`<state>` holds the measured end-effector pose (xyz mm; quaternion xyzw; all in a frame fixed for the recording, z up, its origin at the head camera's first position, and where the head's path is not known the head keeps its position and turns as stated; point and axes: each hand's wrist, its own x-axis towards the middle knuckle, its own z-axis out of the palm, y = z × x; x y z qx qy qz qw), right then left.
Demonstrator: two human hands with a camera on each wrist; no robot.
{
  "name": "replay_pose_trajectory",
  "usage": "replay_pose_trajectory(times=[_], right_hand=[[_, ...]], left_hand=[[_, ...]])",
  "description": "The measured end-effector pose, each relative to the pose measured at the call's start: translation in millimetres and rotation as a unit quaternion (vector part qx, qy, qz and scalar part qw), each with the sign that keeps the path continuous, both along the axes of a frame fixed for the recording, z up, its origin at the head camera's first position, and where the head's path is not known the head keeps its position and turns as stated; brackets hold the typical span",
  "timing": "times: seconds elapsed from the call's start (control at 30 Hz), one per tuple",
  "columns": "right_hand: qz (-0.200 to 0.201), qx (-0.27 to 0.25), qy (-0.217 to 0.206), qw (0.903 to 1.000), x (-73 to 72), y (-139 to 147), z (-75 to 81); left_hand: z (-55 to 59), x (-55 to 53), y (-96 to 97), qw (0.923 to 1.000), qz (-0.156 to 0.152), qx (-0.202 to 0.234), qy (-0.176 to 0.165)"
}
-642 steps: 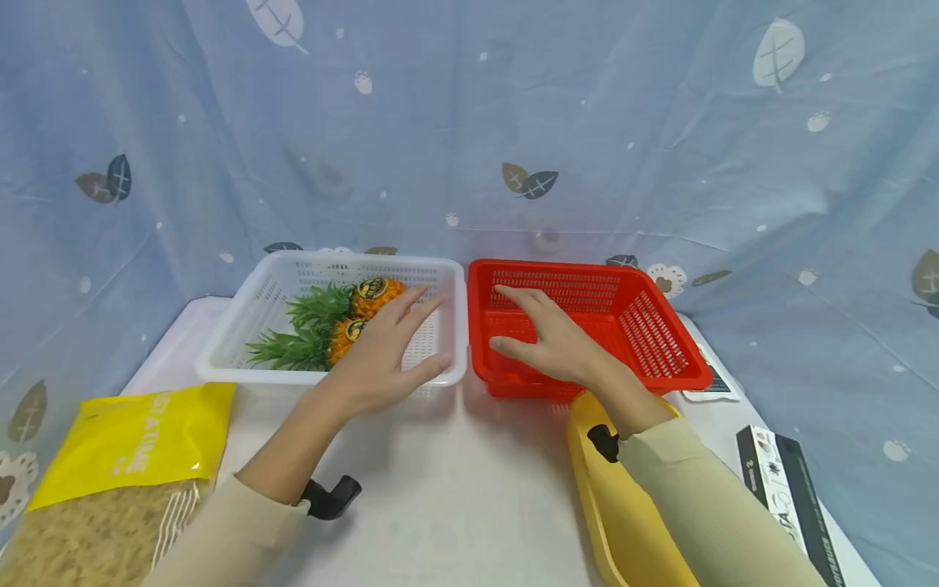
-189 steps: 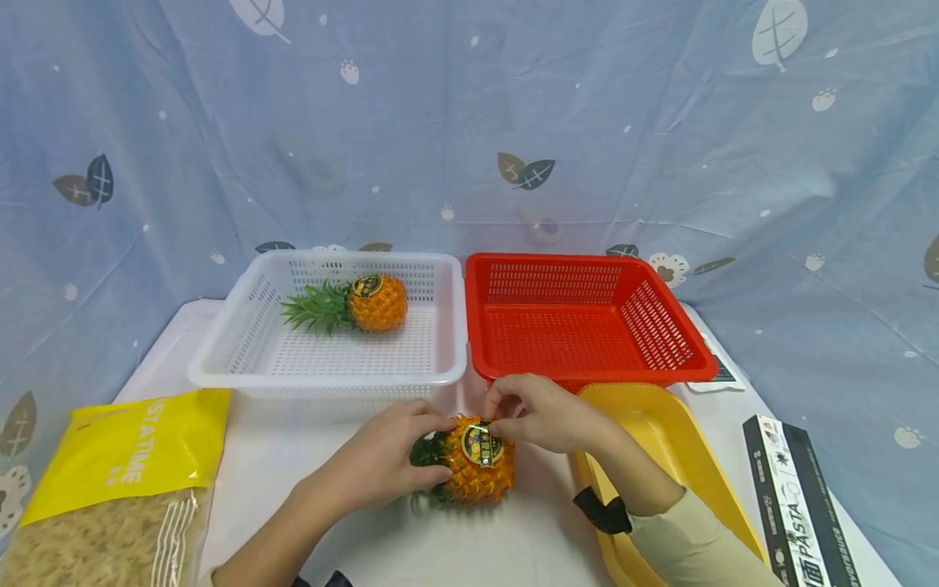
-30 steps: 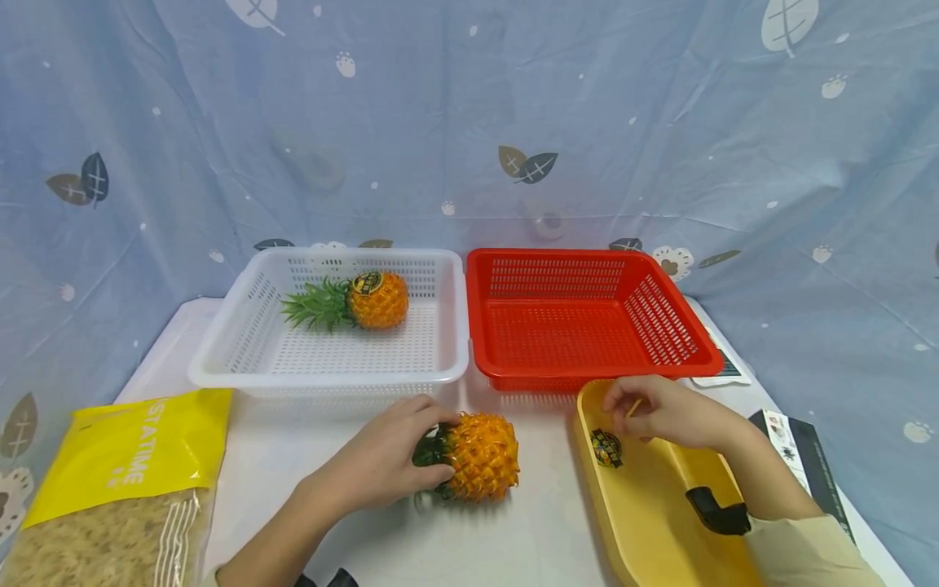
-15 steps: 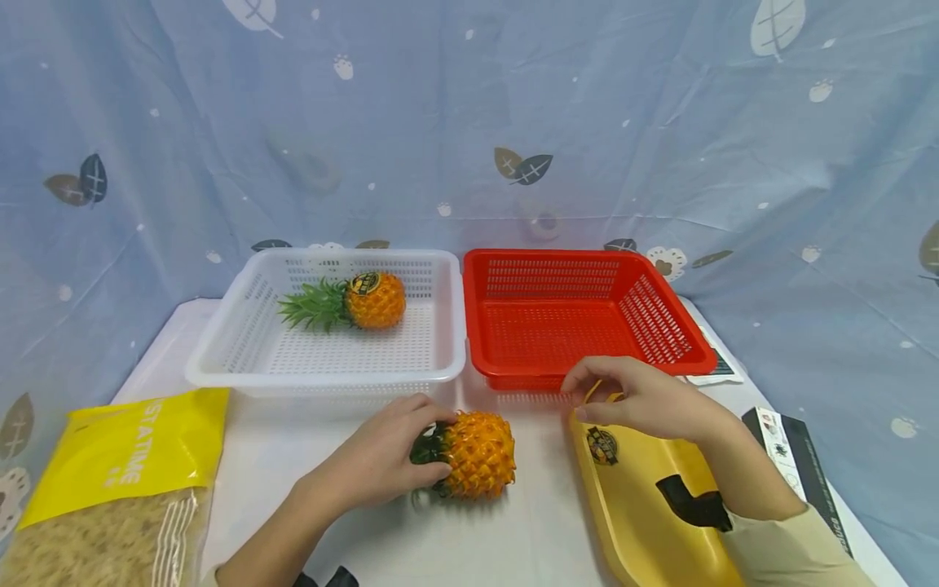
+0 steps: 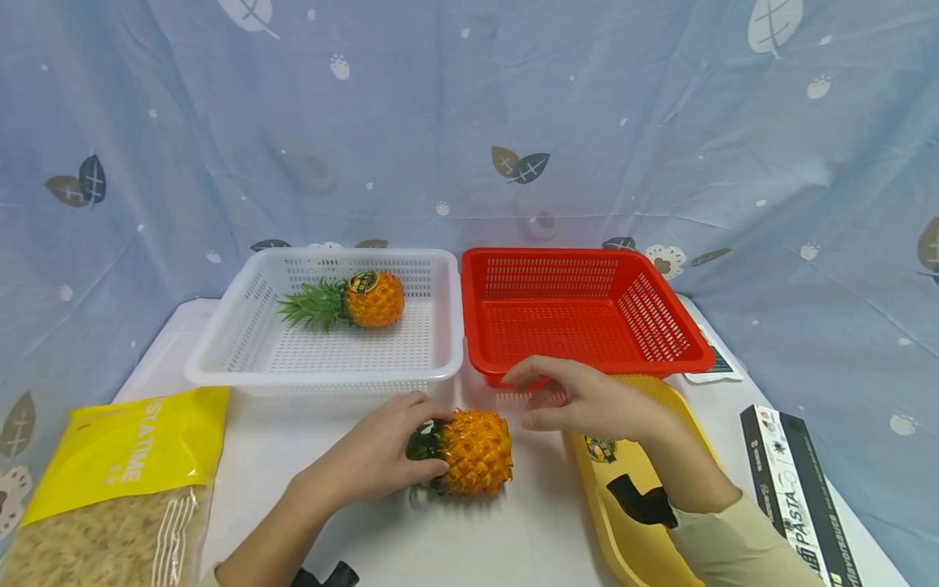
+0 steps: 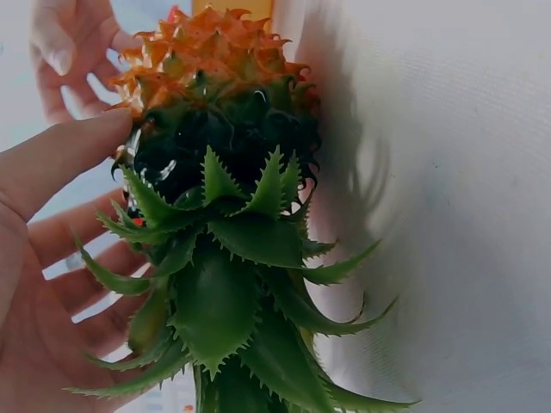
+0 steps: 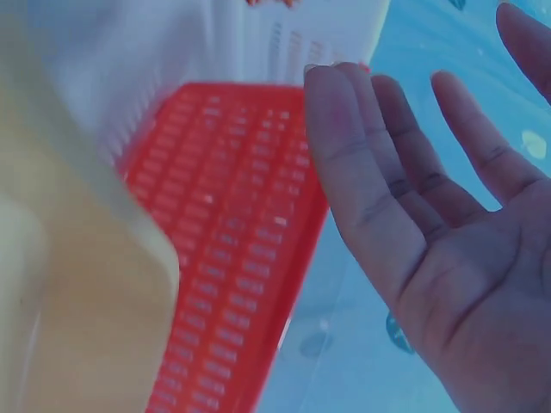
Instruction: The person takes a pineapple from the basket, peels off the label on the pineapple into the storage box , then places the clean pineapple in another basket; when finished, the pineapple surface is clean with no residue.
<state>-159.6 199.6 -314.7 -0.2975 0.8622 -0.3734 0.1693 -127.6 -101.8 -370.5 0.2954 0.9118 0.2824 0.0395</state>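
Observation:
On the white table lies a pineapple (image 5: 480,453), its orange body pointing right. My left hand (image 5: 381,456) grips it near the crown, thumb on the near side and fingers beyond. The left wrist view shows the green spiky leaves (image 6: 232,292) along the palm. My right hand (image 5: 579,399) hovers between the pineapple and the yellow tray (image 5: 638,522), fingers relaxed and holding nothing; its bare palm (image 7: 482,275) shows in the right wrist view. A round black-and-gold sticker (image 5: 601,449) lies in the tray's left side. The held pineapple's visible side bears no sticker.
A second pineapple (image 5: 374,300), with a sticker on it, lies in the white basket (image 5: 323,379) at the back left. The red basket (image 5: 587,326) stands beside it. A yellow-topped pasta bag (image 5: 139,440) lies at the left, a black pasta box (image 5: 795,497) at the right.
Since the first frame, one pineapple has left the white basket for the table. Its sticker has gone to the yellow tray. My right hand has since moved left from the tray; the left hand stays put.

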Motion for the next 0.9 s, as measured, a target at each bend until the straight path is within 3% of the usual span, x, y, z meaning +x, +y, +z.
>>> replay_pose_trajectory(times=[0.27,0.57,0.9], right_hand=[[0.001,0.009,-0.062,0.9980,-2.2,-18,-12.1],[0.021,0.034,-0.104,0.9938,-4.2,-37,-22.6],[0.038,0.072,-0.087,0.9929,-6.3,-42,-32.1]], left_hand=[[0.9,-2.8,-0.5,0.9999,-0.005,0.002,-0.009],[1.6,-4.1,-0.8,0.9996,-0.001,0.002,-0.028],[1.3,-4.6,-1.9,0.9999,-0.009,0.004,-0.014]])
